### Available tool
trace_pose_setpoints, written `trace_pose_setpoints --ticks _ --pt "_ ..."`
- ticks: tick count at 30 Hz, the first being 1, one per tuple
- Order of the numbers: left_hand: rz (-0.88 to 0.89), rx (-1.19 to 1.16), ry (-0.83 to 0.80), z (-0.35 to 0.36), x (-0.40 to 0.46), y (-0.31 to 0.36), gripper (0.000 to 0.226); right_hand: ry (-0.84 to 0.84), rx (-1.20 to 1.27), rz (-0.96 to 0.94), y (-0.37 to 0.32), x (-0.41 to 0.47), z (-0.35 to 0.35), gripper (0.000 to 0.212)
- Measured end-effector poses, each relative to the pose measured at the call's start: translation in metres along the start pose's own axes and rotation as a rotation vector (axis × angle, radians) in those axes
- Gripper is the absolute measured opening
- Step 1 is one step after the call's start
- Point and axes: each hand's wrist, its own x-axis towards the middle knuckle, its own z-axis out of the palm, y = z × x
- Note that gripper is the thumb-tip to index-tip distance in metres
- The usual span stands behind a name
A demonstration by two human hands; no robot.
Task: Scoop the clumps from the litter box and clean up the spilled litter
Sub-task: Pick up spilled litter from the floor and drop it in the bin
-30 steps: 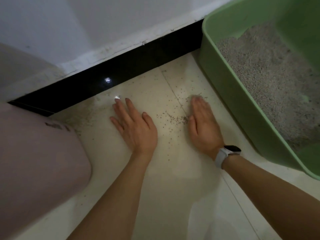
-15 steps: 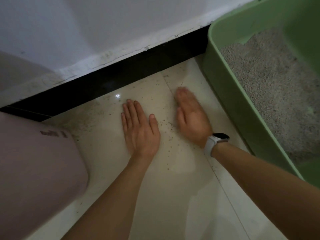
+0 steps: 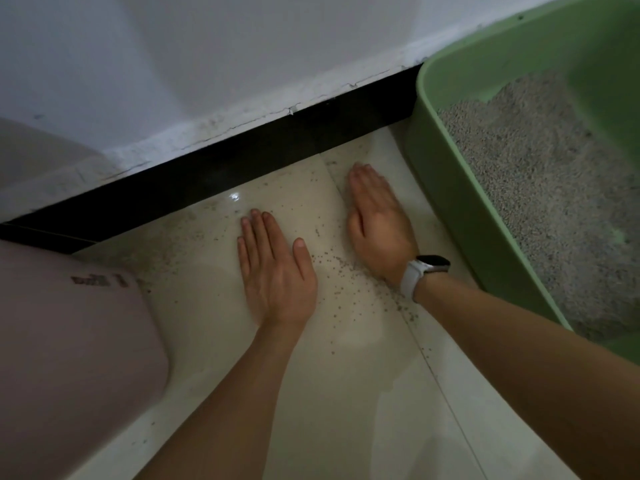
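Grey spilled litter (image 3: 341, 268) lies scattered on the pale floor tiles, thickest between my two hands and trailing toward my right wrist. My left hand (image 3: 275, 268) rests flat on the floor, fingers straight and together, left of the grains. My right hand (image 3: 377, 220) stands on its edge with straight fingers, on the right side of the grains; a watch with a white band is on that wrist. The green litter box (image 3: 460, 216) stands at the right, filled with grey litter (image 3: 540, 188). No clumps can be made out in it.
A pinkish rounded container (image 3: 69, 341) fills the lower left. A black skirting strip (image 3: 214, 168) runs along the white wall behind the hands. Fine dust and stray grains lie along the skirting. Bare tile stretches toward the bottom of the view.
My right hand has swept from near the litter box to the left, toward my left hand, pushing grains together. My left hand has stayed flat on the floor. The view shifted a little.
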Motion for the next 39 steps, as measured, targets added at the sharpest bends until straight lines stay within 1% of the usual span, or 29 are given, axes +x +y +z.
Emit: trace_pose_setpoints --ticks 1,2,4,7,8,10,13,15,16,17,19,21,22,23,24,27,28,29,31,34,37,39 --pt "0.001 -0.001 0.003 -0.001 0.000 0.001 0.070 0.030 -0.038 0.075 0.003 0.006 0.000 0.057" --pt "0.001 -0.001 0.005 -0.001 0.000 0.002 0.070 0.025 -0.079 0.161 0.007 0.014 0.001 0.060" --pt "0.006 0.013 0.006 0.000 0.000 0.001 0.069 -0.036 -0.140 0.288 0.012 0.032 0.003 0.065" --pt "0.012 0.040 0.002 0.001 0.001 -0.001 0.068 -0.080 -0.138 0.349 0.011 0.054 0.006 0.060" --pt "0.012 0.049 0.004 0.001 0.001 -0.001 0.068 -0.089 -0.135 0.338 0.009 0.059 0.006 0.060" --pt "0.008 0.052 0.015 0.002 0.001 0.000 0.067 -0.131 -0.098 0.256 0.004 0.060 0.004 0.058" --pt "-0.002 0.023 0.005 0.001 0.001 0.000 0.068 -0.227 -0.026 -0.017 -0.006 0.038 0.002 0.053" --pt "-0.007 0.010 0.005 0.001 0.001 0.000 0.068 -0.207 0.061 -0.149 -0.009 0.021 -0.002 0.052" --pt "-0.005 0.007 0.007 0.000 0.001 0.000 0.068 -0.155 0.080 -0.149 -0.006 0.018 -0.003 0.053" --pt "0.001 0.002 0.011 0.000 0.002 0.001 0.068 -0.089 0.075 -0.100 -0.002 0.021 -0.004 0.053" --pt "0.005 -0.007 0.019 0.000 0.002 0.001 0.068 -0.011 0.022 0.094 0.003 0.037 -0.003 0.055" --pt "0.003 -0.011 0.018 0.000 0.002 -0.001 0.068 -0.069 -0.082 0.268 0.002 0.054 0.001 0.055" --pt "0.000 -0.015 0.019 0.000 0.002 0.000 0.068 -0.116 -0.110 0.286 -0.001 0.059 0.004 0.055" --pt "-0.006 -0.022 0.022 -0.001 0.002 0.001 0.068 -0.161 -0.104 0.251 -0.006 0.060 0.005 0.055" --pt "-0.012 -0.032 0.025 -0.001 0.001 0.001 0.068 -0.201 -0.075 0.177 -0.011 0.057 0.004 0.056" --pt "-0.024 -0.056 0.022 -0.002 0.002 0.001 0.068 -0.313 -0.024 -0.124 -0.022 0.030 0.004 0.056" --pt "-0.024 -0.057 0.021 -0.002 0.002 0.000 0.068 -0.337 0.005 -0.173 -0.022 0.020 0.001 0.055" --pt "-0.024 -0.056 0.018 -0.002 0.002 -0.001 0.069 -0.336 0.042 -0.178 -0.022 0.011 -0.002 0.055" --pt "-0.022 -0.050 0.015 -0.003 0.002 -0.001 0.070 -0.250 0.073 -0.135 -0.015 -0.007 -0.009 0.057" --pt "-0.011 -0.053 0.016 -0.004 0.003 0.000 0.072 -0.062 -0.027 -0.001 0.000 -0.039 -0.014 0.057" --pt "-0.010 -0.057 0.009 -0.004 0.002 0.000 0.074 -0.011 -0.179 0.226 0.009 -0.069 -0.011 0.060" --pt "-0.007 -0.056 0.010 -0.003 0.001 -0.001 0.074 0.018 -0.247 0.288 0.010 -0.082 -0.011 0.060"
